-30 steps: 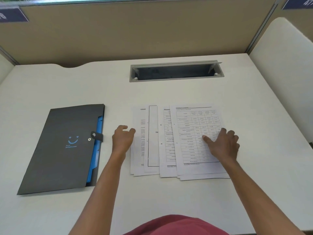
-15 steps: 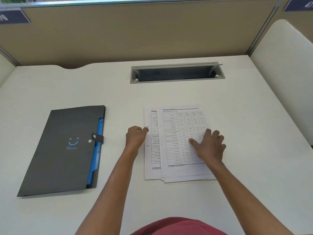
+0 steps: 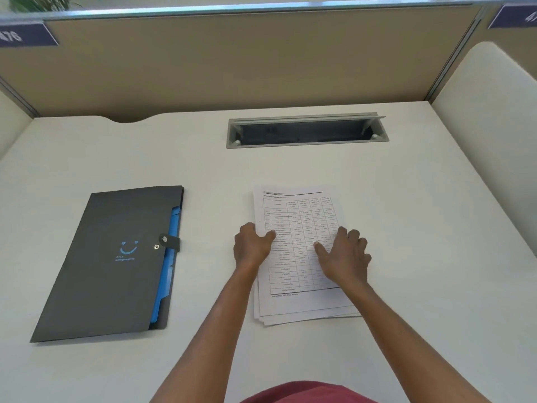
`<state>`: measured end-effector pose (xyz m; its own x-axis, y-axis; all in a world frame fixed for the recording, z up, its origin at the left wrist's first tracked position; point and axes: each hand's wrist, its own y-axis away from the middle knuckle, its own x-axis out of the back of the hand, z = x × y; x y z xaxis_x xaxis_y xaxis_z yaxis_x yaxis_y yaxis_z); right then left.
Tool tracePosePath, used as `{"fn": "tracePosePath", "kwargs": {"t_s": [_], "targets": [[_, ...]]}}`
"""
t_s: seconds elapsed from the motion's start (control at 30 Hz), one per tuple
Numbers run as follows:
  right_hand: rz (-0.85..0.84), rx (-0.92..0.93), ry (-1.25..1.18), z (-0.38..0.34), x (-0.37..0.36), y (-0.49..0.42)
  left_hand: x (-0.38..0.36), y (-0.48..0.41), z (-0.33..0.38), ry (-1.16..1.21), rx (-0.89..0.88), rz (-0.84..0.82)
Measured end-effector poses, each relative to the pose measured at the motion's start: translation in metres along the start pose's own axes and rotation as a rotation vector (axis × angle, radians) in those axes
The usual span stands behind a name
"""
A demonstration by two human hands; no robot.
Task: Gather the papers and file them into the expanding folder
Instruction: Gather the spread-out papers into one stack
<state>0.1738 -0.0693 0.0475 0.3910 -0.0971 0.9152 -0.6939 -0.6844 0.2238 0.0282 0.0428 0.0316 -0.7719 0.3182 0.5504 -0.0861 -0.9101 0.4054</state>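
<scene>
Several printed papers (image 3: 299,212) lie in one rough stack at the middle of the white desk (image 3: 421,228), a table sheet on top. My left hand (image 3: 252,248) curls around the stack's left edge, thumb on the top sheet. My right hand (image 3: 344,257) lies flat on the right half of the stack, fingers spread. The dark grey expanding folder (image 3: 110,263) lies closed to the left, blue pockets showing along its right side, its snap strap fastened. A strip of bare desk separates folder and left hand.
A grey cable slot (image 3: 305,132) with its lid raised is set into the desk behind the papers. Beige partition walls (image 3: 232,62) close the back and both sides. My red shirt (image 3: 305,394) shows at the bottom edge.
The fanned sheets have been pushed together into one stack. My left hand slid right against the papers' left edge; my right hand moved left with the top sheet.
</scene>
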Motion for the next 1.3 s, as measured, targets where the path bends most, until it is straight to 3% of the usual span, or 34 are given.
{"fn": "tracePosePath", "kwargs": {"t_s": [0.3, 0.43, 0.53, 0.7, 0.93, 1.3], "targets": [[0.053, -0.039, -0.324, 0.024, 0.015, -0.025, 0.006, 0.006, -0.003, 0.44, -0.059, -0.117], [-0.088, -0.029, -0.671, 0.032, 0.032, -0.044, 0.021, 0.01, 0.004, 0.598, -0.192, -0.202], [-0.271, 0.088, -0.909, 0.025, 0.048, -0.054, 0.035, 0.009, 0.014, 0.667, -0.343, -0.257], [-0.205, 0.273, -1.095, 0.002, 0.079, -0.067, 0.062, 0.003, 0.034, 0.743, -0.495, -0.24], [-0.083, 0.447, -1.174, -0.014, 0.107, -0.061, 0.088, -0.001, 0.048, 0.75, -0.682, -0.226], [-0.234, 0.475, -1.158, 0.003, 0.057, -0.062, 0.065, 0.005, 0.037, 0.592, -0.607, -0.172]]}}
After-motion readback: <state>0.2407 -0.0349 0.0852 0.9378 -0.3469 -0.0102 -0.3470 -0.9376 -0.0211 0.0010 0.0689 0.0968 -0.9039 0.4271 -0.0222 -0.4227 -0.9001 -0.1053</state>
